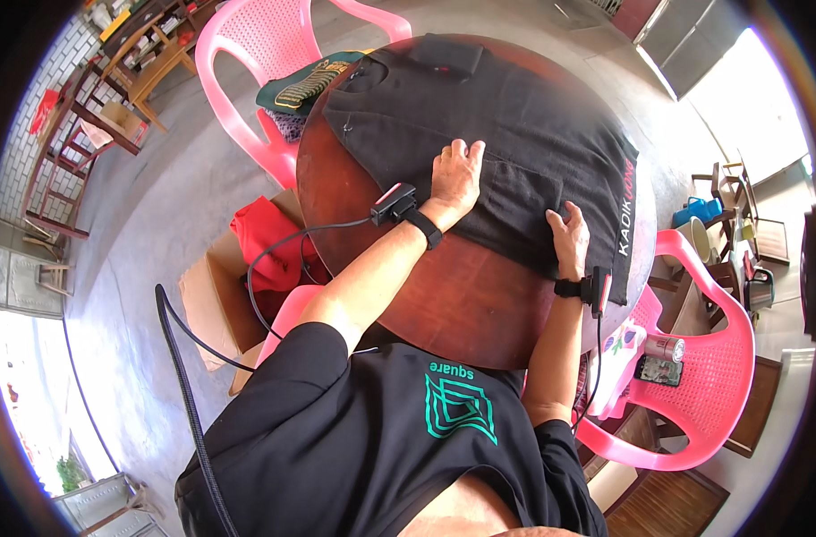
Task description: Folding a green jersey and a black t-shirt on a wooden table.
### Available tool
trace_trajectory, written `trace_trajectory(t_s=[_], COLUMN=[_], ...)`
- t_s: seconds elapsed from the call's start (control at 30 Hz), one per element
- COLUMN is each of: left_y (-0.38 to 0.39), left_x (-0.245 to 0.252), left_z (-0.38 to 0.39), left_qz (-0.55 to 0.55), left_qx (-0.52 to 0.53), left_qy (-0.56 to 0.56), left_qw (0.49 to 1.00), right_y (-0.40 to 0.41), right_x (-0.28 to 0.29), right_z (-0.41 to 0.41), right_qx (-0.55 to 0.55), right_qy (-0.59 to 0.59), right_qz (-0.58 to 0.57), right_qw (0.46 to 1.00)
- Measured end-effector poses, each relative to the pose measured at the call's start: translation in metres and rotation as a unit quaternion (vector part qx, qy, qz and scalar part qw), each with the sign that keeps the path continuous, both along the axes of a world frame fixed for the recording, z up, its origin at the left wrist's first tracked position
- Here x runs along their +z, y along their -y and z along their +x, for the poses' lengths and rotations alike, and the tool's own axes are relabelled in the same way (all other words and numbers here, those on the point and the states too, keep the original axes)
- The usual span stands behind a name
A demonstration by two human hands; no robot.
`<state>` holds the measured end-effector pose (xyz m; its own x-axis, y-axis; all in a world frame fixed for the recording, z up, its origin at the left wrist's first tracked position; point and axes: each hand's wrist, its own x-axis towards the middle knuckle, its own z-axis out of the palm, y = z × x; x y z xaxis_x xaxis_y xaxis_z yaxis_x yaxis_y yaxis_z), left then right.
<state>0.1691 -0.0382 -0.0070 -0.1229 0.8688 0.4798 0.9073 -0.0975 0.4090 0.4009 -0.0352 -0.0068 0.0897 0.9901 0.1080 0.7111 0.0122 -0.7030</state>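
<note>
A black cloth garment [408,144], apparently an apron with a sewn-on pocket [525,191], lies spread over a round dark wooden table [408,288]. Printed lettering runs along its right edge. My left hand [456,176] rests palm down on the cloth left of the pocket, a ring on one finger. Near the pocket's right side, my right hand [570,235] touches the fabric, its thumb and forefinger apart. Neither hand visibly grips a fold. A dark flat rectangular thing [448,57] with a small red spot lies at the garment's far end.
Pink plastic chairs stand far left [260,40] and right [706,362]; the right one bears a phone [658,370] and a metal can [664,348]. An open cardboard box [210,295] with red cloth [267,241] sits left. Cables [186,376] trail from my wrist-strapped devices.
</note>
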Motion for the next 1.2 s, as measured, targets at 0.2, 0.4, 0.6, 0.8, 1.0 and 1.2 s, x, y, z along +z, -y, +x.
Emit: trace_trajectory(t_s=[0.2,0.4,0.6,0.8,1.0,1.2], left_y=[0.019,0.025,0.018,0.036,0.054,0.060], left_x=[-0.001,-0.011,-0.010,0.033,0.035,0.034], left_z=[0.025,0.033,0.015,-0.043,-0.106,-0.130], left_qz=[0.061,0.004,-0.034,-0.171,-0.192,-0.203], left_qx=[-0.109,-0.059,-0.073,-0.119,-0.048,-0.046], left_qy=[0.090,0.170,0.365,0.631,0.645,0.659], left_qw=[0.988,0.984,0.928,0.747,0.738,0.723], right_y=[-0.011,-0.012,0.001,-0.001,-0.008,-0.010], right_x=[-0.004,0.013,0.067,0.096,0.075,0.054], right_z=[-0.001,0.003,-0.045,-0.120,-0.196,-0.244], right_qx=[0.008,0.049,0.125,0.223,0.265,0.263], right_qy=[0.034,-0.231,-0.348,-0.347,-0.300,-0.256], right_qz=[0.015,-0.102,-0.027,-0.032,-0.067,-0.074], right_qw=[0.999,0.966,0.929,0.910,0.914,0.927])
